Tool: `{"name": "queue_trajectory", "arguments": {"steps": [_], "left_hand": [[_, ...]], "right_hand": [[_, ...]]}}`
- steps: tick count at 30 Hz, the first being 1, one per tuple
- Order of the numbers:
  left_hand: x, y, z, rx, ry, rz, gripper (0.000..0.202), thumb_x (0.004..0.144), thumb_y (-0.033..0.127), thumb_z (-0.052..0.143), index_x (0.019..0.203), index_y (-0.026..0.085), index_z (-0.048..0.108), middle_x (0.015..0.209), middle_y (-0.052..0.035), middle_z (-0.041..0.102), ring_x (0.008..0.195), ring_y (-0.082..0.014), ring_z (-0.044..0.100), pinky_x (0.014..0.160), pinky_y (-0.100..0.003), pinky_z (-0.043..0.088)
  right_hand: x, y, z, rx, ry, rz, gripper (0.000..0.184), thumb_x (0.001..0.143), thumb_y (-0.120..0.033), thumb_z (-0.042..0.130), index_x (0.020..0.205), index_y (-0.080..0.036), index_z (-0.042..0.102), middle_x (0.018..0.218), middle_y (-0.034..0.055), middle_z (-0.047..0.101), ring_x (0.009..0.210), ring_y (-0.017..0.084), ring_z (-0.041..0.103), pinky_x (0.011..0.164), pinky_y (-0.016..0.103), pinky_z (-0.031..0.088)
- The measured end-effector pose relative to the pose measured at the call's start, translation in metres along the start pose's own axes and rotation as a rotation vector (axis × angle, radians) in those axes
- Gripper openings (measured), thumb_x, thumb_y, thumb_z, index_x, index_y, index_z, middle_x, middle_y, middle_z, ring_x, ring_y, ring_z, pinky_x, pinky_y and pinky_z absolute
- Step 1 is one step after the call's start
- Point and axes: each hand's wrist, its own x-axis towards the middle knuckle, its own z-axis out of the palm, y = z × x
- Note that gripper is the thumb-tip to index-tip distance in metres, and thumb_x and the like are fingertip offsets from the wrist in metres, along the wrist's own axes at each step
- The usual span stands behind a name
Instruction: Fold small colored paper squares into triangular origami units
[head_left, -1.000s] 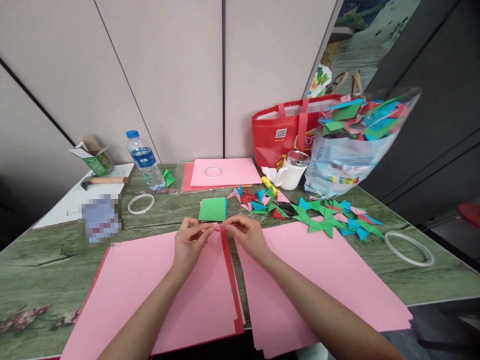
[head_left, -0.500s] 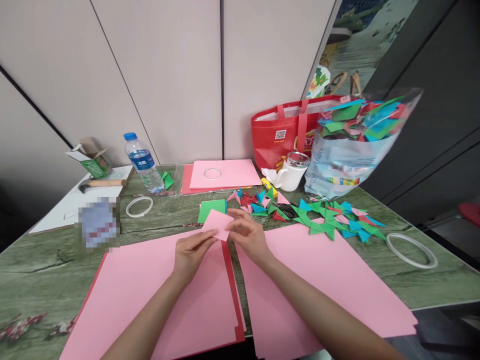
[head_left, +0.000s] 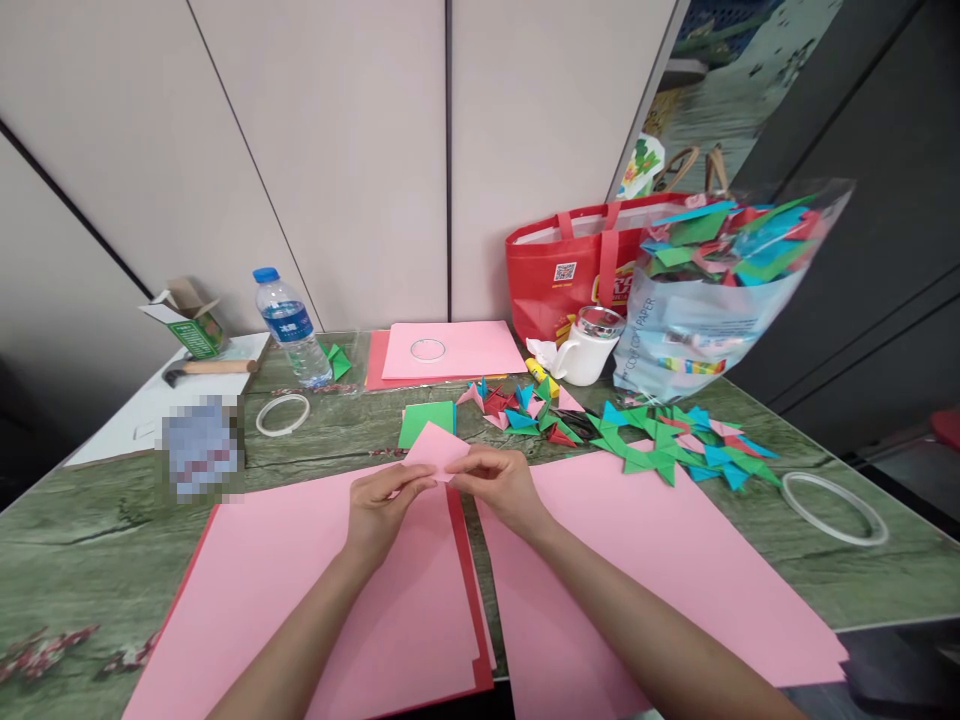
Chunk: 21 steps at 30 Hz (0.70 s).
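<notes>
A small pink paper square (head_left: 436, 447) is held up by its lower edges, one corner pointing away from me. My left hand (head_left: 384, 505) pinches its left side between thumb and fingers. On the right side, my right hand (head_left: 501, 488) grips it the same way, fingertips close to those of the left. Just behind the square lies a small stack of green paper squares (head_left: 421, 424). Beneath my forearms are a left stack of large pink sheets (head_left: 300, 580), with red paper showing at its edges, and a right stack of pink sheets (head_left: 645, 570).
Folded paper pieces (head_left: 517, 408) and joined paper rings (head_left: 660, 440) lie behind the right stack. Farther back stand a white mug (head_left: 589, 350), a red bag (head_left: 551, 280), a plastic bag of folded paper (head_left: 675, 330) and a water bottle (head_left: 292, 330). A hammer (head_left: 217, 367) lies left.
My right hand's fingers, spread beside the square before, have closed onto its right side. The left hand keeps its pinch. The view has shifted slightly.
</notes>
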Motion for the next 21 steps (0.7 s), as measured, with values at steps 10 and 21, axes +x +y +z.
{"name": "queue_trajectory", "arguments": {"steps": [10,21], "left_hand": [[-0.002,0.014,0.003,-0.209,0.031,-0.316,0.009,0.064,0.027,0.069,0.067,0.019,0.069,0.07,-0.0024,0.07,0.064,-0.0176,0.065,0.061,-0.026,0.053],[-0.002,0.014,0.01,-0.55,0.077,-0.554,0.03,0.056,0.024,0.075,0.083,0.014,0.066,0.067,-0.0025,0.071,0.066,-0.0215,0.068,0.069,-0.035,0.056]], "right_hand": [[-0.004,-0.007,0.007,0.173,0.012,0.147,0.013,0.063,-0.03,0.068,0.064,-0.017,0.066,0.061,0.001,0.064,0.059,0.015,0.06,0.06,0.029,0.05],[-0.006,-0.002,0.016,0.287,0.188,0.172,0.03,0.057,-0.028,0.073,0.07,-0.018,0.048,0.056,-0.0036,0.059,0.05,0.013,0.06,0.053,0.026,0.05]]}}
